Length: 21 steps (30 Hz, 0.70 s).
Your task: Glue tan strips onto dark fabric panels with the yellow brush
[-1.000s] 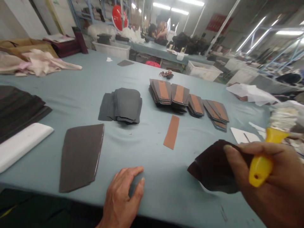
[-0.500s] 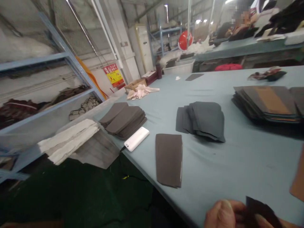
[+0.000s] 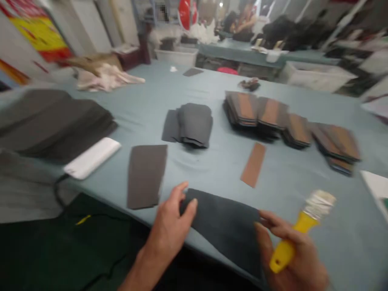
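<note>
Dark thin panel (image 3: 224,226), one, held over the near edge of the blue-green table (image 3: 218,169), its left end pinched between thumb and fingers of the left hand (image 3: 172,216), its right end gripped by the right hand (image 3: 298,248), which also carries a yellow-handled brush (image 3: 285,252), bristles pointing up and away. Brown strip (image 3: 254,165), one, lying flat beyond the held piece, apart from it; grey stack (image 3: 197,123), one, farther back. Grey-brown sheets (image 3: 147,176), flat, left of the left hand; white oblong device (image 3: 92,158), corded, near the table's edge.
</note>
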Tool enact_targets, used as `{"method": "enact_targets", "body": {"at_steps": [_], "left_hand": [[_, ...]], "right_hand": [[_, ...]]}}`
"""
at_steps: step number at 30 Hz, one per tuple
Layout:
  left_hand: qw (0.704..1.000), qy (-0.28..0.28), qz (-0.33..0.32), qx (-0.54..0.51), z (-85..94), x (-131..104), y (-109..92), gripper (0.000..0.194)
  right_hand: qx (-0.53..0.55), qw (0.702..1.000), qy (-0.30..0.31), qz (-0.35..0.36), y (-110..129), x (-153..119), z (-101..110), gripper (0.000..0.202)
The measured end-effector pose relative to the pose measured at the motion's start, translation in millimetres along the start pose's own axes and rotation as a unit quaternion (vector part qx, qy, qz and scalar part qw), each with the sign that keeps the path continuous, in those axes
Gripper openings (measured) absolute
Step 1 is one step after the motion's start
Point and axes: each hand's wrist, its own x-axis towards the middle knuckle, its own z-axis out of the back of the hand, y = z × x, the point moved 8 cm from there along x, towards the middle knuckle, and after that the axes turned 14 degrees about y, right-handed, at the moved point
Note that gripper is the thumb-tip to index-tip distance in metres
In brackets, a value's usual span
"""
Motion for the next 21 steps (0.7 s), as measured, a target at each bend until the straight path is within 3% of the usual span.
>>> {"method": "enact_targets", "body": {"at_steps": [3, 9, 14, 21], "left_hand": [[0.994, -0.013, -0.005, 0.110, -1.6, 13, 2, 0.049], [0.962, -0.068, -0.025, 0.263, -5.3, 6, -11, 0.041], [0.959, -0.078, -0.044, 0.271, -11.6, 4, -17, 0.033], [0.958, -0.073, -0.151, 0.232, -28.8, 5, -43, 0.024]], "right_hand": [[-0.119, 0.992, 0.006, -0.037, -9, -9, 18, 0.023], [-0.143, 0.987, 0.051, -0.055, -12, -18, 5, 0.029], [-0.161, 0.982, 0.074, -0.061, -24, -9, 2, 0.028], [-0.146, 0.983, 0.096, -0.053, -40, -12, 7, 0.035]]}}
